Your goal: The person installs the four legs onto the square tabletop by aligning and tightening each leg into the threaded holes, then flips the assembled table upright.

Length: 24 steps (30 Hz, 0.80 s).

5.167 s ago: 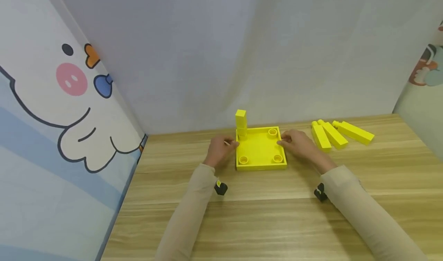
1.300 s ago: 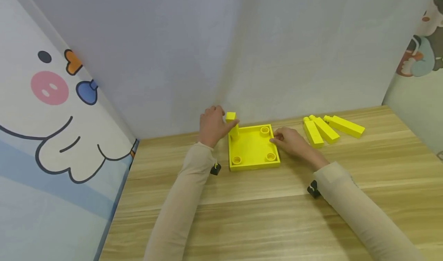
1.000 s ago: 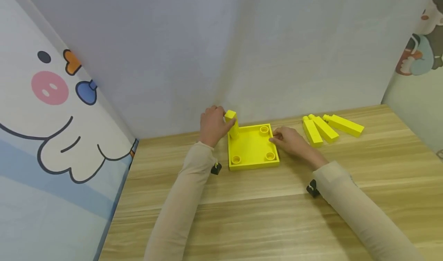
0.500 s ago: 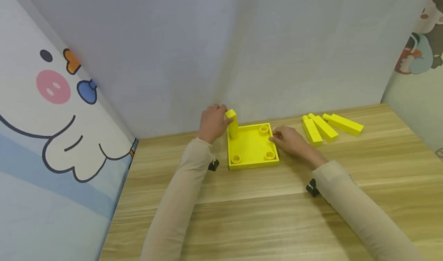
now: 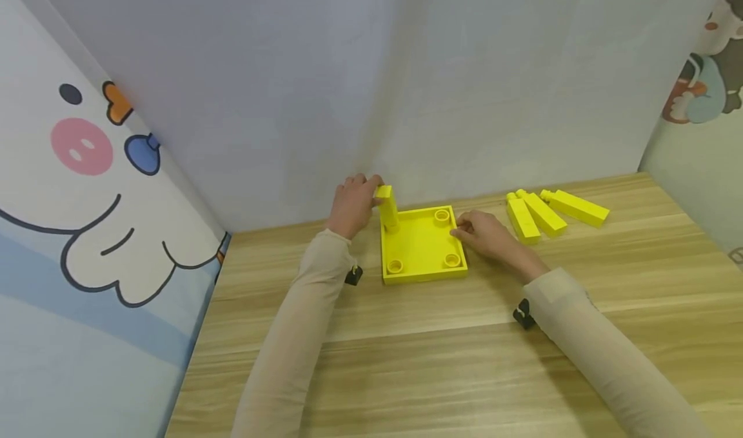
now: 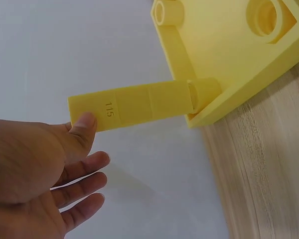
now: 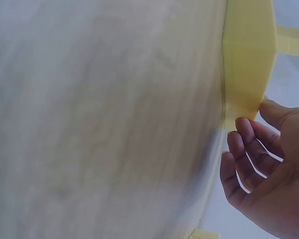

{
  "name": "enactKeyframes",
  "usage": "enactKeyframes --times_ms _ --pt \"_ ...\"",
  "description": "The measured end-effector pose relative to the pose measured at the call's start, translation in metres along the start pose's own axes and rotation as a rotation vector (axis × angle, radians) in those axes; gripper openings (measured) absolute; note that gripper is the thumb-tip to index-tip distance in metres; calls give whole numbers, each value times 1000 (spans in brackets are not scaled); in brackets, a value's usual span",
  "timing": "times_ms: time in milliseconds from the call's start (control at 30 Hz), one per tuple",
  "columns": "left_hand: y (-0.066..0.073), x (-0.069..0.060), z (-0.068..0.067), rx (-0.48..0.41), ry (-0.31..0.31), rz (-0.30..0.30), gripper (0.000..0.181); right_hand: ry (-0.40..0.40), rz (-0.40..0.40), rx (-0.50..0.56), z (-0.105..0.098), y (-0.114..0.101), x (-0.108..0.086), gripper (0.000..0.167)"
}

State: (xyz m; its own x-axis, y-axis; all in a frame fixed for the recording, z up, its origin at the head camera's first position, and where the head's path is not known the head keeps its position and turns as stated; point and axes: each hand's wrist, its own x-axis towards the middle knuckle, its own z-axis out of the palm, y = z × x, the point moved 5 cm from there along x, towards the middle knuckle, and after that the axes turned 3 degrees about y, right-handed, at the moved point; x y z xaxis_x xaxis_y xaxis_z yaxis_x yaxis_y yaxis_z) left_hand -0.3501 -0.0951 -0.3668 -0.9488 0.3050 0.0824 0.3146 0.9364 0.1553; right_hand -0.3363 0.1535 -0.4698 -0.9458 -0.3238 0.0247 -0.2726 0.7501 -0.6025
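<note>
My left hand (image 5: 353,204) pinches the top of a yellow square post (image 5: 387,208), its thumb lying on the face marked 115 in the left wrist view. The post stands in the far left corner socket of a shallow yellow square tray (image 5: 424,277), and a narrow gap shows between its lower end and the socket in the left wrist view. The other three fingers of this hand are clear of the post. At the tray's right wall, my right hand (image 5: 486,233) pinches the rim between thumb and index finger. Round sockets fill the tray's other corners.
To the right of the tray lie three loose yellow posts (image 5: 576,208) with knobbed ends. All rest on a wood-grain table (image 5: 429,367). A grey-white cloth wall (image 5: 464,89) rises directly behind, and a cartoon-printed panel (image 5: 52,244) stands at the left.
My left hand has gone from the tray's left rim up to the post's top. Over the last second the post has turned about its length in my fingers. My right hand stays at the rim.
</note>
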Motion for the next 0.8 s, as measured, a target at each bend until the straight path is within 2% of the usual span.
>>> enactKeyframes --times_ms 467,800 --pt "0 -3 1 -32 22 22 41 8 -12 -6 -1 -2 -1 28" --pt "-1 -6 4 -106 20 6 59 4 1 2 -1 -3 -2 30"
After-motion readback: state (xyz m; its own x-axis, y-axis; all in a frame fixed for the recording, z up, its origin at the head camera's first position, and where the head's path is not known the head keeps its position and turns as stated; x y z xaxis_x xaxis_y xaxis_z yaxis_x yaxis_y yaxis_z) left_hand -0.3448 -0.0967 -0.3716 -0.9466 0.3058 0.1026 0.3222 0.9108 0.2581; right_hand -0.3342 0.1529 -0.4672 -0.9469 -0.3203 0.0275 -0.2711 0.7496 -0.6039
